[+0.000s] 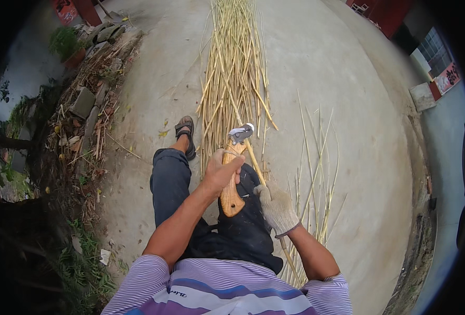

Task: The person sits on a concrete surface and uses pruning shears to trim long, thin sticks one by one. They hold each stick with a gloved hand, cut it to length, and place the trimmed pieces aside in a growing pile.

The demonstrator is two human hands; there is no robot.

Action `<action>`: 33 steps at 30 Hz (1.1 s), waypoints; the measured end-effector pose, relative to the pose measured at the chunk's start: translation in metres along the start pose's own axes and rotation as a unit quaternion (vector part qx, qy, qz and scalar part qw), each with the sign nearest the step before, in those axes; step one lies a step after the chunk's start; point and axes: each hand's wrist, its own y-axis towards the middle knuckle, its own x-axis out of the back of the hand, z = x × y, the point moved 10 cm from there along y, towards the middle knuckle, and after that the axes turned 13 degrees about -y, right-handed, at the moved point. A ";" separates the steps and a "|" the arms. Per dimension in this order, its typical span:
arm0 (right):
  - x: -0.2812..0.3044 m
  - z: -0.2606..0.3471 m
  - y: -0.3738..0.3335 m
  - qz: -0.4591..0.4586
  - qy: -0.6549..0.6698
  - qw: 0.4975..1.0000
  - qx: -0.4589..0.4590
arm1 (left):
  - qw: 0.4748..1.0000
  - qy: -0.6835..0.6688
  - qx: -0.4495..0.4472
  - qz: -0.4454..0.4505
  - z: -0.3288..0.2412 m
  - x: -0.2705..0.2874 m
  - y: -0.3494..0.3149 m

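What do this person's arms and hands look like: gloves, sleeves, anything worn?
The left hand is bare. The right hand wears a light grey knitted work glove with a darker cuff. Both forearms are bare below short sleeves of a shirt striped white, purple and dark blue. No watch or rings can be seen.

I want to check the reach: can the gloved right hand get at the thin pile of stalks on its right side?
Probably yes. The right hand grips one stalk, and the thin pile lies close beside it on bare concrete, nothing between.
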 end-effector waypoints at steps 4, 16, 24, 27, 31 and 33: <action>-0.006 -0.012 -0.093 0.026 -0.141 0.987 0.070 | 0.995 -0.052 -0.040 -0.080 -0.053 0.078 0.060; -0.001 -0.085 -0.175 0.162 0.091 0.969 -0.166 | 1.000 0.003 0.016 0.010 -0.005 0.031 0.054; -0.004 -0.033 -0.039 0.080 0.096 0.982 -0.142 | 0.998 -0.010 0.049 0.047 0.049 -0.029 0.006; -0.006 -0.035 -0.083 -0.012 -0.074 0.997 0.017 | 0.999 -0.034 0.022 0.000 0.014 0.014 0.058; -0.015 -0.088 -0.210 0.108 -0.182 0.976 -0.045 | 0.989 0.026 -0.049 -0.138 -0.059 0.099 0.129; -0.015 -0.114 -0.273 0.114 -0.203 0.972 0.010 | 0.987 0.036 -0.046 -0.147 -0.079 0.114 0.142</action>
